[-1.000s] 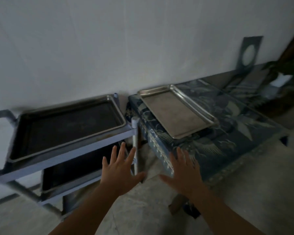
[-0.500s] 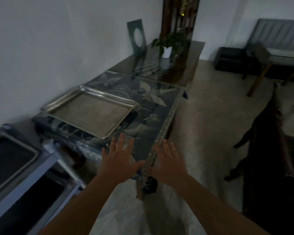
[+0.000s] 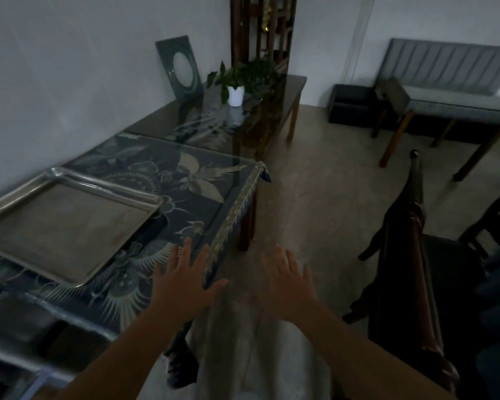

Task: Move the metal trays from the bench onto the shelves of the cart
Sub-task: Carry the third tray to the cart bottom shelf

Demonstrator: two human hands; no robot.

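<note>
A single metal tray (image 3: 61,226) is seen lying flat on the tabletop (image 3: 185,180), toward its left end and close to the wall. The tray is empty, its raised rim is lit along the far edge, and its near corner is set at an angle to the tabletop's front edge. The tabletop is covered with a dark blue cloth patterned with pale birds and flowers, under what looks like a sheet of glass.

The left hand (image 3: 182,281) is held flat with fingers spread, palm down, above the front right part of the tabletop, just beside the tray's near corner but not touching it. Nothing is gripped by it. The right hand (image 3: 286,284) is likewise spread wide and empty, held over the bare floor (image 3: 315,197) past the tabletop's edge, apart from the left hand.

At the lower left corner, part of the cart (image 3: 20,359) is visible below the tabletop's end; what is carried on its shelves cannot be made out in the dim light.

Farther along the wall a second, darker table (image 3: 295,85) is placed, and on it a potted plant (image 3: 237,82) in a white pot and a framed panel (image 3: 179,67) leaned against the wall. A dark wooden chair (image 3: 410,269) is seen at the right, and a grey padded bench (image 3: 456,82) at the far right.
</note>
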